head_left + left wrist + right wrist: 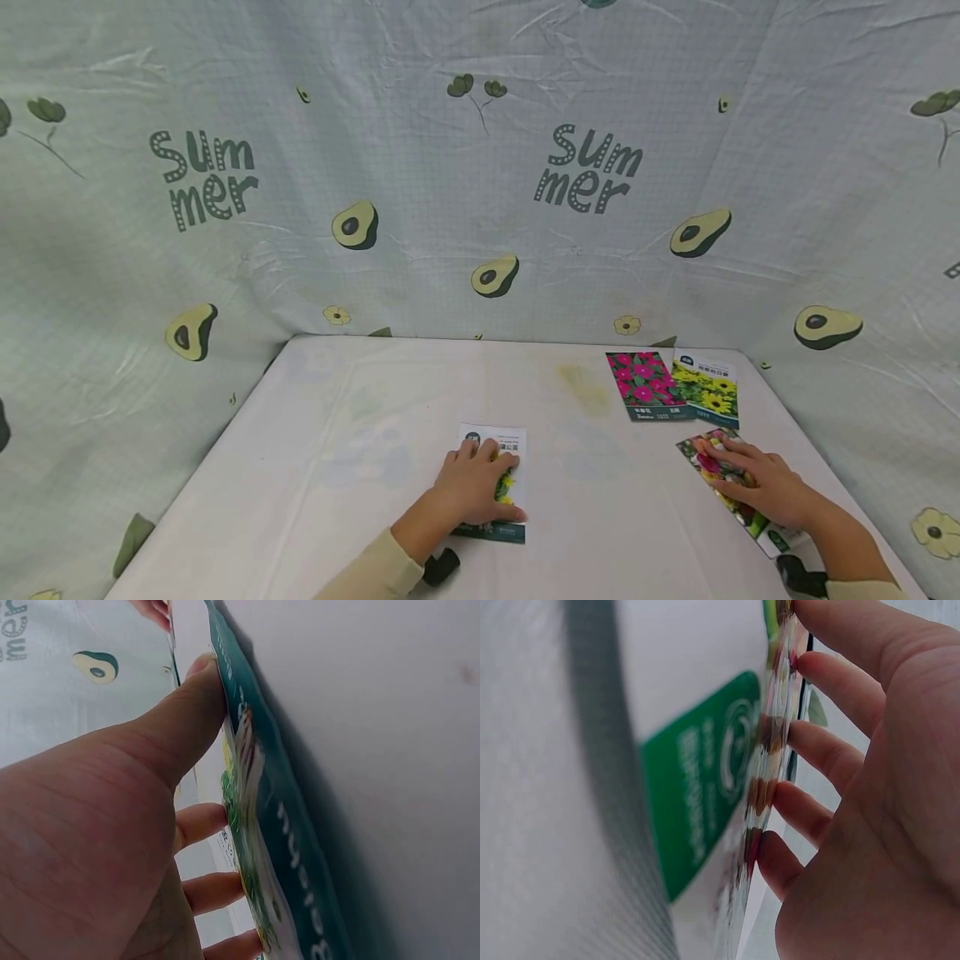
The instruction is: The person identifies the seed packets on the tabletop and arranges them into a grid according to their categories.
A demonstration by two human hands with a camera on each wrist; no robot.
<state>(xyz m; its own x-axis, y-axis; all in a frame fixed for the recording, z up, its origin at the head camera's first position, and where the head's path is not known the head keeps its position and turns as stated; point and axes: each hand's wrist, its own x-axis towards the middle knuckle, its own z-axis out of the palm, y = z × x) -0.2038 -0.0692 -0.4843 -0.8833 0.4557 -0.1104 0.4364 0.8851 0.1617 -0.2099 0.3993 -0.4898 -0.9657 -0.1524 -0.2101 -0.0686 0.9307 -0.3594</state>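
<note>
My left hand [469,490] lies over a seed packet [508,485] with yellow flowers and a dark green bottom strip, at the front middle of the table. In the left wrist view its thumb and spread fingertips touch the printed face of the packet [259,802]. Farther right, my right hand [768,485] rests on another seed packet [707,458], slanted on the table and printed with multicoloured blooms. The right wrist view shows the fingertips against its glossy face, beside a green logo [705,780]. Each hand covers part of its packet.
Behind my right hand lie two more packets, one with pink flowers [641,379] and one with yellow flowers [708,387], overlapping at the edge. The white table [345,467] meets a hanging cloth [420,183] printed with avocados at the back and sides.
</note>
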